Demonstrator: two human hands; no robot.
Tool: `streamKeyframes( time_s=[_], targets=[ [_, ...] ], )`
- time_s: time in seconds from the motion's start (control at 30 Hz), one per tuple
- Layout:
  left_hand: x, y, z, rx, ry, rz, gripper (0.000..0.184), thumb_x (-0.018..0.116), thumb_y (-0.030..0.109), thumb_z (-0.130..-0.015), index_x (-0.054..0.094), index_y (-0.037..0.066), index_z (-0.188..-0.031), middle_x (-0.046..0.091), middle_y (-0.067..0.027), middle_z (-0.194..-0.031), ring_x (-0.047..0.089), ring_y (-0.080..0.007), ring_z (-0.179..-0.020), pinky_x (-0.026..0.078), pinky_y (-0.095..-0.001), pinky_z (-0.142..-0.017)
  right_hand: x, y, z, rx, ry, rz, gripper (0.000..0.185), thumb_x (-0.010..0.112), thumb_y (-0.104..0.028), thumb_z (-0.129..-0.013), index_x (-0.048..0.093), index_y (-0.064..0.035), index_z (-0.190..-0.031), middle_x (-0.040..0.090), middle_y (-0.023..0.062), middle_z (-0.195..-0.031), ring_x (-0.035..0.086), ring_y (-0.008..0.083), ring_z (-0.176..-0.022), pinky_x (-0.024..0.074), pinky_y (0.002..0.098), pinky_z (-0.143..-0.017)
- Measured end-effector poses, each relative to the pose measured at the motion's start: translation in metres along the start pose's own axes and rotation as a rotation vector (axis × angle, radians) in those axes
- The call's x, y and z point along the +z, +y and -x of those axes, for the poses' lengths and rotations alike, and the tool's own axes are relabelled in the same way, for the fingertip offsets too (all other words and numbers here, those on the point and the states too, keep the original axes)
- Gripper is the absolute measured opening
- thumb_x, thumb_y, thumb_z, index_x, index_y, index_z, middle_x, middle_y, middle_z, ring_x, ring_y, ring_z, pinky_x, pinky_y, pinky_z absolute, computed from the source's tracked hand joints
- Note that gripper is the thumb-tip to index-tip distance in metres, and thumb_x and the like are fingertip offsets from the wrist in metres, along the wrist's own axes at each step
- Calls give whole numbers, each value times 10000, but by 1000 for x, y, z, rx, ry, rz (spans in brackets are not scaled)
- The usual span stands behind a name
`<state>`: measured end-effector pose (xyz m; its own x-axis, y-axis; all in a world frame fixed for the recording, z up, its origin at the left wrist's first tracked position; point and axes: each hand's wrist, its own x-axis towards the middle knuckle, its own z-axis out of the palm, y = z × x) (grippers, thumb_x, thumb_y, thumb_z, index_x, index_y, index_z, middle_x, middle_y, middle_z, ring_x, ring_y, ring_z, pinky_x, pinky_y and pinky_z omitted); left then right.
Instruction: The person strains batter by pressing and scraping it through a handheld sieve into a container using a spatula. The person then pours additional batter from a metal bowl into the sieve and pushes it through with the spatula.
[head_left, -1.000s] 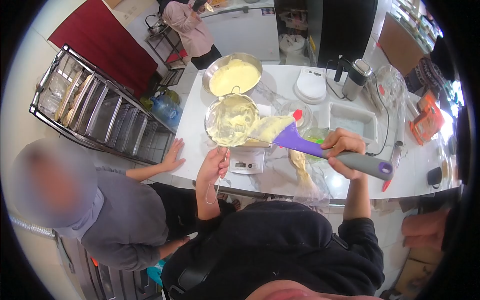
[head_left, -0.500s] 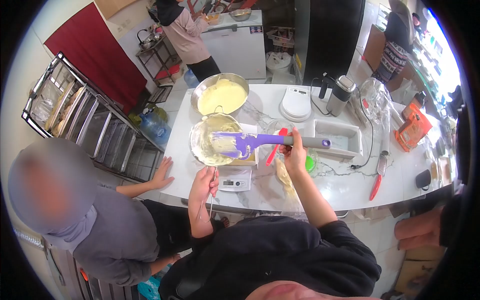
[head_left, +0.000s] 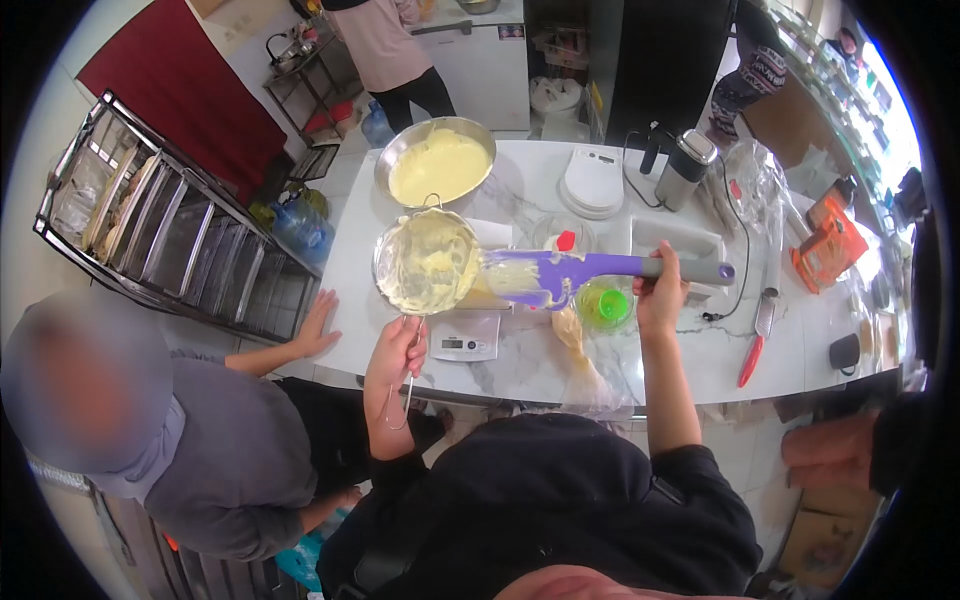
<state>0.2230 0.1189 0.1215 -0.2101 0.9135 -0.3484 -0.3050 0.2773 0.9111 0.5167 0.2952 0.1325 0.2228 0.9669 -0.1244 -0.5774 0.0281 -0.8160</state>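
1. Tilting is risked if sieve, grasped in left grip and held over desk, is pressed hard.
2. Cream may be dripped on scale if spatula, clasped in right grip, is tipped.
3. Bowl, just beyond sieve, may be bumped if sieve is swung forward.

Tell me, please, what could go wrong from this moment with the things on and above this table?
Mixture coating the purple spatula in the right hand might drip onto the table beside the strainer.

The strainer, gripped by its handle in the left hand, could tip if pressed hard, perhaps soiling the kitchen scale.

The red-handled grater lies near the table's front edge, so a passing arm might knock it off.
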Motion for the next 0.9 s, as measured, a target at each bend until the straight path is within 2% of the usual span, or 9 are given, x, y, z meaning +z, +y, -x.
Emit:
streamKeyframes(
  time_s=[0.13,0.27,0.3,0.4,0.5,0.6,0.7,0.8,0.9],
  targets=[
    [-13,13,-1,-3,2,-64,299,418,331,-867,449,58,-749,344,35,-452,339,-55,-327,306,-190,-285,-15,-9,-10,59,90,-170,194,547,-202,-779,471,-50,-686,461,45,-543,427,133,-364,318,227,-328],
    [-22,28,2,-45,31,-157,274,502,302,-836,430,70,-709,370,48,-442,357,-36,-302,302,-173,-278,-35,-8,-14,99,138,-310,196,551,-213,-776,471,-57,-689,466,45,-545,430,125,-387,325,214,-348],
    [-18,33,5,-43,38,-153,276,543,287,-815,414,82,-682,377,54,-439,364,-26,-299,298,-162,-278,-35,-10,-11,113,116,-307,204,549,-219,-781,467,-55,-691,455,38,-542,435,118,-412,328,207,-355],
    [-18,38,8,-76,28,-176,277,555,280,-808,408,87,-674,375,54,-440,358,-25,-301,297,-161,-279,-17,-18,7,40,48,-220,200,536,-218,-795,474,-50,-706,438,32,-538,444,120,-432,335,205,-362],
    [-16,40,8,-80,17,-182,271,563,267,-803,407,87,-674,373,54,-442,351,-23,-300,296,-159,-280,11,-24,15,-24,-44,-288,176,529,-210,-809,480,-56,-740,473,44,-611,452,126,-447,341,223,-375],
    [-9,46,8,-91,25,-198,273,570,262,-798,406,87,-669,371,54,-444,349,-23,-302,298,-159,-280,41,-23,10,-151,-224,-200,179,505,-199,-827,484,-36,-756,482,51,-651,464,128,-457,354,229,-387],
    [-6,45,5,-57,-1,-203,274,577,258,-793,403,83,-673,368,53,-446,350,-22,-306,301,-160,-280,67,-13,4,-263,-568,15,211,476,-186,-845,489,-11,-728,473,54,-643,474,127,-461,367,232,-398],
    [-6,43,1,-55,-9,-222,270,560,265,-803,410,71,-692,358,51,-446,350,-23,-309,305,-160,-281,93,-14,10,-400,-741,150,274,512,-173,-832,499,7,-625,466,41,-596,481,103,-452,370,218,-402],
    [-4,38,0,-19,0,-213,294,527,311,-820,421,58,-715,342,50,-445,342,-24,-310,304,-158,-280,102,-9,16,-510,-768,302,277,533,-159,-820,499,9,-602,471,37,-577,475,86,-438,357,210,-386]
  ],
)
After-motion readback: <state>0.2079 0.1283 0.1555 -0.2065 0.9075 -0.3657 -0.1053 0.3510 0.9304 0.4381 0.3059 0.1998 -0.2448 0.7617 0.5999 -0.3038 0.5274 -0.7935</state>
